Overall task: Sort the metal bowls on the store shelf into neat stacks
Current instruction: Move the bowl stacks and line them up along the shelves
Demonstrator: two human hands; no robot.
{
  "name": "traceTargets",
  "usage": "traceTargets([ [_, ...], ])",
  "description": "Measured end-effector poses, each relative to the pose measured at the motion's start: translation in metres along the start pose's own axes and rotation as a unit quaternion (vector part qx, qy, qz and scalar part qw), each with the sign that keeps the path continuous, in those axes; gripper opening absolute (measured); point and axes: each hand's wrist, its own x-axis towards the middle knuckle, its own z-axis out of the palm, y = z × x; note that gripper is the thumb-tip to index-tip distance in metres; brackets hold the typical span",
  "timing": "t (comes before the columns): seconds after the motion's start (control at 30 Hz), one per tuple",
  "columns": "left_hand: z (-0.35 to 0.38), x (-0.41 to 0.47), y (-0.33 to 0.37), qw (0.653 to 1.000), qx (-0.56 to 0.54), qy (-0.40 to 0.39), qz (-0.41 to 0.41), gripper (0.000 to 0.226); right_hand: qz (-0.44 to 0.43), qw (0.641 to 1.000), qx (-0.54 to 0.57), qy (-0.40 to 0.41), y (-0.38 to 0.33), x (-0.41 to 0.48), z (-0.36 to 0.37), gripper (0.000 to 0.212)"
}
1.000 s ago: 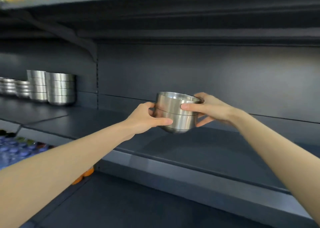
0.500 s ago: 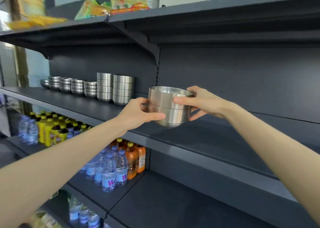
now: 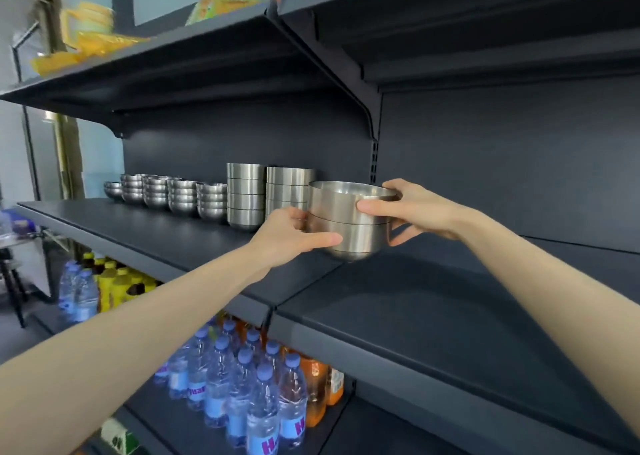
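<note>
I hold a pair of nested steel bowls [image 3: 348,224] in the air just above the dark shelf [image 3: 194,236]. My left hand [image 3: 291,234] grips the lower bowl from the left, thumb across its front. My right hand [image 3: 415,212] grips the upper bowl from the right, thumb on its side. Right behind and to the left stand two tall stacks of straight-sided bowls [image 3: 245,195] [image 3: 287,189]. Further left along the shelf's back are several lower stacks of rounded bowls [image 3: 180,196], ending in a single low one [image 3: 113,189].
A shelf above [image 3: 214,52] with yellow packets overhangs the bowls, carried by a bracket [image 3: 363,115]. The shelf board to the right [image 3: 450,316] is bare. Below are water bottles [image 3: 239,385] and orange and yellow drink bottles [image 3: 114,285].
The held pair of bowls has travelled left along the shelf and now sits next to the tall stacks. My view has swung left, showing more stacks and the bottles below.
</note>
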Motion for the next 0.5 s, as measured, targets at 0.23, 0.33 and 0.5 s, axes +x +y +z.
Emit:
traceTargets([
  [0.23,-0.016,0.074,-0.038,0.997,-0.001,-0.073,-0.006,0.047,0.042,0.999,-0.002,0.014,0.010,0.062,0.016,0.072],
  [0.33,-0.023,0.102,-0.053,0.995,-0.001,-0.096,-0.001,0.048,0.066,0.997,-0.006,0.027,0.017,0.084,0.023,0.076],
  [0.5,-0.034,0.146,-0.078,0.990,0.013,-0.138,0.014,0.064,0.095,0.994,-0.029,0.033,0.022,0.116,0.038,0.034],
])
